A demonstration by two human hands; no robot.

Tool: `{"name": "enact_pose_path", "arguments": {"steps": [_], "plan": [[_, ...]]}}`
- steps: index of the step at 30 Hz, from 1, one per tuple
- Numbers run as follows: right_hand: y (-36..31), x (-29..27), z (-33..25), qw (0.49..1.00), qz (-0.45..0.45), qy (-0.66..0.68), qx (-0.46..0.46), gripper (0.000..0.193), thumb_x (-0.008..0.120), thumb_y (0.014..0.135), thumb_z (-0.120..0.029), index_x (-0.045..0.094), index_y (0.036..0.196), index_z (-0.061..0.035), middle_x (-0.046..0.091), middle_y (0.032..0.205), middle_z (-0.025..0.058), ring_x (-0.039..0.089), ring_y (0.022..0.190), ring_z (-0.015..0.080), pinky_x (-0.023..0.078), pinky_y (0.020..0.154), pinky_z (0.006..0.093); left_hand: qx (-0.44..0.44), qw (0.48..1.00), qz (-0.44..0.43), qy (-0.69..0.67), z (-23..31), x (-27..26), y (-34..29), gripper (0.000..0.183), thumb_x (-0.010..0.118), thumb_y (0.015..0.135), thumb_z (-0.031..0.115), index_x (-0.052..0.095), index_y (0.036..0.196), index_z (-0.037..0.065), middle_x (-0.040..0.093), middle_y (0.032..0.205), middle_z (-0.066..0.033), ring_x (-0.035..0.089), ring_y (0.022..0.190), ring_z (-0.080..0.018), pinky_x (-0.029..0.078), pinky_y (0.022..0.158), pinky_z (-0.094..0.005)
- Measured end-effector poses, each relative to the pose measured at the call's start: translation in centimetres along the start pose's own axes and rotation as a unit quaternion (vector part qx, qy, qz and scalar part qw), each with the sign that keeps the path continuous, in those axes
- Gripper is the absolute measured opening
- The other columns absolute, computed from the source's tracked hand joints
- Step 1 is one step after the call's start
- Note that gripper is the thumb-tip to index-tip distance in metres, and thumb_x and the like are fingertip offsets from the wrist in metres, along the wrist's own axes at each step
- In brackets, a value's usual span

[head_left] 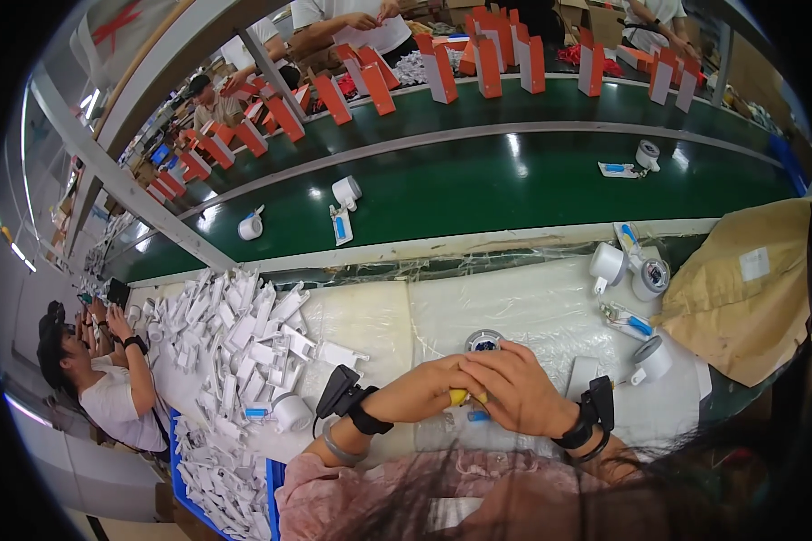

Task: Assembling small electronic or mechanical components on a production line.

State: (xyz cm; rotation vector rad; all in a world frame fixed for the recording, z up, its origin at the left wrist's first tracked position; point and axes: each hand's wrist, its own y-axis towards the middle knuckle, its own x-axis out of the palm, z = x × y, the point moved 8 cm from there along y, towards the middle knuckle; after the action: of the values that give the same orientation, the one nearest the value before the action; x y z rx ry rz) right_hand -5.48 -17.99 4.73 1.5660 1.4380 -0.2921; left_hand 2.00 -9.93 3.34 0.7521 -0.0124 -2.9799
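My left hand (435, 386) and my right hand (520, 389) meet over the middle of the work surface, fingers closed and overlapping. Something small and yellow (459, 396) shows between them; I cannot tell its kind, and the fingers hide most of what they grip. Just beyond the fingertips is a round white device with a grey rim and dark centre (484, 340). Below the hands a small blue piece (478, 416) peeks out. To the right of my right hand lies a white plastic part (583, 375), with a white cylindrical unit (652, 359) beyond it.
White plastic parts (244, 334) are heaped on the left, above a full blue bin (182, 491). More round units (608, 264) sit by a brown paper sheet (740, 288) at right. Across the far side runs a green conveyor (442, 189) with orange boxes (488, 68). Other people work around it.
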Motion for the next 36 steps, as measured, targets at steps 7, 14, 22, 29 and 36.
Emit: {"name": "enact_pose_path", "arguments": {"steps": [7, 14, 22, 29, 36], "plan": [[-0.3, -1.8, 1.0, 0.991, 0.122, -0.013, 0.043, 0.03, 0.073, 0.07, -0.008, 0.066, 0.099, -0.0082, 0.064, 0.095, 0.0073, 0.058, 0.1, 0.0269, 0.044, 0.095, 0.0455, -0.032, 0.884, 0.13, -0.448, -3.9, 0.5, -0.5, 0.047, 0.062, 0.091, 0.002, 0.047, 0.136, 0.007, 0.055, 0.125, -0.0114, 0.056, 0.113, -0.022, 0.046, 0.096, -0.037], [-1.3, -2.9, 1.4, 0.979, 0.198, -0.02, 0.046, 0.024, 0.069, 0.066, -0.005, 0.066, 0.09, -0.0066, 0.066, 0.088, 0.0089, 0.062, 0.087, 0.0291, 0.045, 0.092, 0.0468, 0.023, 0.931, 0.081, -0.355, -2.8, 3.0, 0.4, 0.095, 0.078, 0.08, 0.016, 0.016, 0.152, 0.011, 0.041, 0.14, -0.0104, 0.045, 0.127, -0.0225, 0.036, 0.108, -0.0408], [-1.5, -3.3, 2.3, 0.972, 0.22, 0.011, 0.085, 0.023, 0.065, 0.068, 0.0, 0.063, 0.09, -0.0055, 0.063, 0.073, 0.0044, 0.059, 0.064, 0.0217, 0.047, 0.092, 0.0426, -0.016, 0.971, 0.11, -0.211, -1.8, 4.3, 0.4, 0.098, 0.079, 0.078, 0.013, 0.015, 0.153, 0.007, 0.053, 0.124, -0.0108, 0.052, 0.114, -0.0214, 0.04, 0.101, -0.0384], [-1.7, -2.1, 3.8, 0.952, 0.203, 0.137, 0.181, 0.027, 0.068, 0.068, 0.002, 0.065, 0.094, -0.0064, 0.064, 0.078, 0.0071, 0.06, 0.067, 0.0256, 0.048, 0.091, 0.0433, -0.089, 0.857, 0.272, -0.428, -4.9, 1.7, -1.2, 0.059, 0.061, 0.092, 0.01, 0.033, 0.144, 0.007, 0.06, 0.105, -0.0094, 0.061, 0.091, -0.0177, 0.05, 0.084, -0.032], [-0.7, -1.5, 1.3, 0.988, 0.134, 0.051, 0.057, 0.026, 0.073, 0.071, 0.0, 0.065, 0.095, -0.0058, 0.061, 0.076, 0.0035, 0.058, 0.065, 0.021, 0.044, 0.095, 0.0422, -0.156, 0.835, 0.226, -0.476, -6.3, 2.4, -1.9, 0.04, 0.054, 0.097, 0.021, 0.042, 0.134, 0.009, 0.058, 0.1, -0.0051, 0.059, 0.079, -0.016, 0.051, 0.07, -0.0324]]}}
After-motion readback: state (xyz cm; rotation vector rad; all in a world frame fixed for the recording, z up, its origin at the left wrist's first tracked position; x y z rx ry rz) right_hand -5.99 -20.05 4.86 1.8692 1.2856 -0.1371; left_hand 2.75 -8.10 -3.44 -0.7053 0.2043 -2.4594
